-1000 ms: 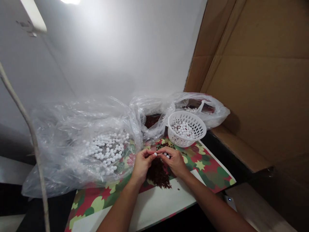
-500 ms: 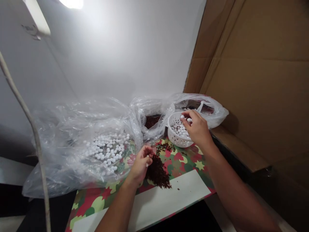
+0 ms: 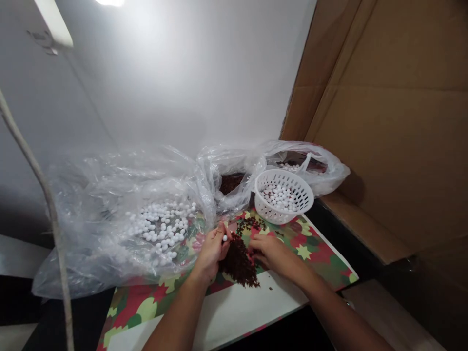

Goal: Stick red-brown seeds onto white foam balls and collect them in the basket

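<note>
fingers (image 3: 221, 229) of left hand (image 3: 211, 254) pinch white ball (image 3: 224, 238); right hand (image 3: 273, 252) curls by brown pieces (image 3: 239, 265), hold unclear.

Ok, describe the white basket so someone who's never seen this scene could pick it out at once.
From the tall brown cardboard on the right, look left to the far part of the patterned sheet. A round white basket stands there, with small white balls inside. Its stiff, slotted wall sets it apart from the limp, clear plastic bags beside and behind it.
</note>
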`<act>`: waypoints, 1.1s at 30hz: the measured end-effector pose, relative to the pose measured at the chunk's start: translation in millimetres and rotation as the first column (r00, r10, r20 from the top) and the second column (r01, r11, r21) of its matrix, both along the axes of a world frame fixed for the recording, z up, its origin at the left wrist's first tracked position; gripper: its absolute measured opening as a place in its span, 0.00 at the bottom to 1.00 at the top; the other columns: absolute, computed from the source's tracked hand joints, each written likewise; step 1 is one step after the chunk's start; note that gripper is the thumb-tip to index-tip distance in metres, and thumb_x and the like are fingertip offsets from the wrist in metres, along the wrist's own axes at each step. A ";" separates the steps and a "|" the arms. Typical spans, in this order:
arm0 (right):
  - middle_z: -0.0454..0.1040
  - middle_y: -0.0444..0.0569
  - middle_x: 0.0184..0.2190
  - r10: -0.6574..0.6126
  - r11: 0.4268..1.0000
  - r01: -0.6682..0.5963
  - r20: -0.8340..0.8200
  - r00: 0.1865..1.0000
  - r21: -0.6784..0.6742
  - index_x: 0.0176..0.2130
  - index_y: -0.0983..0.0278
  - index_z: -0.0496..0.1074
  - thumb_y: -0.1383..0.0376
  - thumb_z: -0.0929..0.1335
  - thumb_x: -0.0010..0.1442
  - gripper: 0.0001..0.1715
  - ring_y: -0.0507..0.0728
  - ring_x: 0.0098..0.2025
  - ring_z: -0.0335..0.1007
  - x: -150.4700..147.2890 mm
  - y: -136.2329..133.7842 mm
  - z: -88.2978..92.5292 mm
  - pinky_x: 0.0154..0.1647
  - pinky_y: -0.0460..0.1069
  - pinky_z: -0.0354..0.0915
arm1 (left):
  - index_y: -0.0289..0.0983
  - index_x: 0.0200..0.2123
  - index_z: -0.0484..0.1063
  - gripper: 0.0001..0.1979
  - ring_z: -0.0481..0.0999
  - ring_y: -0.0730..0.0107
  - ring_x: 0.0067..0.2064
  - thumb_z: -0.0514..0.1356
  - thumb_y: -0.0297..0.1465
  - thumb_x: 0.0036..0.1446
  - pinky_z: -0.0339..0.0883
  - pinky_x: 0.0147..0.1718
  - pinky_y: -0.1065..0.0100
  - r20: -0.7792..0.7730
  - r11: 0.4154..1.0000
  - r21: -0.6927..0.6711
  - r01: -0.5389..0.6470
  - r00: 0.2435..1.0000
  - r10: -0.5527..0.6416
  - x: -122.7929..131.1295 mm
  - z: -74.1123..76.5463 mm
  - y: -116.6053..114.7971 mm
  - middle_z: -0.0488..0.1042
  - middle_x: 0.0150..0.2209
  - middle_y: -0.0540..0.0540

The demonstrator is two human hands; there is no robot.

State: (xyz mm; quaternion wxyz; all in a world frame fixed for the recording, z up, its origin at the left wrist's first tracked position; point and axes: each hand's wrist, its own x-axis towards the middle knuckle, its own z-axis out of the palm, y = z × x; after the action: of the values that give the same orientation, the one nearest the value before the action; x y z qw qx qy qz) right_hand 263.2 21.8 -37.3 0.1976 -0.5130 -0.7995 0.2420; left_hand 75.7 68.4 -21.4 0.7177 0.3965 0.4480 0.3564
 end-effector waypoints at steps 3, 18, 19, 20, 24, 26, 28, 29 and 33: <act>0.70 0.47 0.34 -0.007 0.999 0.005 -0.042 0.999 -0.031 0.32 0.66 0.73 0.72 0.66 0.55 0.05 0.48 0.34 0.64 0.2 1.2 -6.5 0.33 0.42 0.54 | 0.31 0.28 0.66 0.23 0.46 0.87 0.18 0.59 0.49 0.51 0.38 0.15 0.78 0.101 1.000 0.017 0.010 0.995 -0.012 -1.0 -1.1 -0.5 0.51 0.19 0.55; 0.71 0.50 0.36 -0.218 0.972 0.208 -0.775 0.594 -0.113 0.31 0.68 0.72 0.62 0.69 0.55 0.10 0.51 0.39 0.69 -33.9 4.4 9.0 0.38 0.43 0.66 | 0.31 0.29 0.71 0.18 0.63 0.81 0.28 0.69 0.39 0.41 0.56 0.25 0.79 0.175 0.999 0.040 0.014 0.984 -0.021 0.5 -5.5 -1.9 0.65 0.27 0.49; 0.71 0.50 0.36 -0.220 0.971 0.207 -0.773 0.595 -0.118 0.32 0.68 0.71 0.62 0.68 0.55 0.09 0.51 0.38 0.69 -34.5 4.9 7.8 0.38 0.43 0.66 | 0.31 0.29 0.71 0.17 0.63 0.82 0.28 0.69 0.38 0.42 0.55 0.25 0.79 0.170 0.999 0.045 0.016 0.985 -0.023 0.5 -5.4 -2.0 0.65 0.26 0.49; 0.71 0.50 0.35 -0.226 0.970 0.208 -0.771 0.595 -0.124 0.32 0.68 0.71 0.63 0.68 0.55 0.09 0.50 0.37 0.69 -34.9 5.2 6.9 0.39 0.44 0.66 | 0.31 0.29 0.71 0.17 0.63 0.82 0.28 0.69 0.38 0.42 0.54 0.24 0.79 0.165 0.999 0.049 0.014 0.986 -0.022 0.6 -5.0 -2.0 0.65 0.26 0.49; 0.72 0.49 0.34 -0.237 0.968 0.214 -0.754 0.613 -0.131 0.32 0.68 0.70 0.63 0.68 0.55 0.09 0.50 0.37 0.69 -35.8 5.4 6.7 0.40 0.44 0.66 | 0.31 0.29 0.71 0.18 0.61 0.83 0.25 0.69 0.39 0.41 0.49 0.20 0.79 0.140 0.997 0.074 -0.001 0.990 -0.010 1.1 -2.1 -1.5 0.66 0.25 0.50; 0.72 0.50 0.34 -0.242 0.968 0.210 -0.747 0.619 -0.139 0.32 0.69 0.70 0.62 0.68 0.55 0.10 0.50 0.36 0.69 -36.2 5.3 7.7 0.40 0.44 0.66 | 0.31 0.28 0.71 0.18 0.58 0.84 0.23 0.69 0.39 0.41 0.44 0.18 0.79 0.109 0.995 0.096 -0.006 0.994 -0.004 1.1 -1.1 -0.7 0.65 0.23 0.51; 0.73 0.50 0.34 -0.253 0.965 0.214 -0.742 0.620 -0.150 0.32 0.69 0.70 0.62 0.68 0.55 0.10 0.50 0.36 0.69 -36.7 5.5 8.0 0.40 0.44 0.66 | 0.31 0.28 0.72 0.17 0.58 0.85 0.22 0.70 0.38 0.40 0.43 0.18 0.78 0.081 0.994 0.112 -0.009 0.997 0.000 0.8 -0.9 0.1 0.66 0.23 0.50; 0.73 0.50 0.34 -0.260 0.964 0.217 -0.740 0.621 -0.156 0.32 0.69 0.70 0.62 0.68 0.55 0.10 0.50 0.36 0.69 -36.9 5.7 7.7 0.40 0.44 0.66 | 0.31 0.28 0.72 0.17 0.58 0.85 0.22 0.70 0.37 0.40 0.44 0.18 0.78 0.072 0.993 0.117 -0.009 0.997 0.001 0.5 -1.2 0.4 0.67 0.23 0.50; 0.73 0.50 0.35 -0.290 0.956 0.214 -0.746 0.600 -0.200 0.32 0.69 0.70 0.60 0.68 0.54 0.12 0.51 0.35 0.70 -37.7 6.9 3.1 0.40 0.44 0.67 | 0.31 0.28 0.74 0.16 0.60 0.84 0.22 0.70 0.37 0.39 0.47 0.20 0.78 0.032 0.989 0.149 -0.009 0.999 0.005 -0.1 -4.4 0.4 0.67 0.22 0.50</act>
State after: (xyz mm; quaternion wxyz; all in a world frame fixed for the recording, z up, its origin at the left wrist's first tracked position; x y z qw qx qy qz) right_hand 225.5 28.7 -34.3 0.5271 -0.4770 -0.5471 0.4419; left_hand 75.6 68.8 -25.8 0.6917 0.4418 0.4100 0.3977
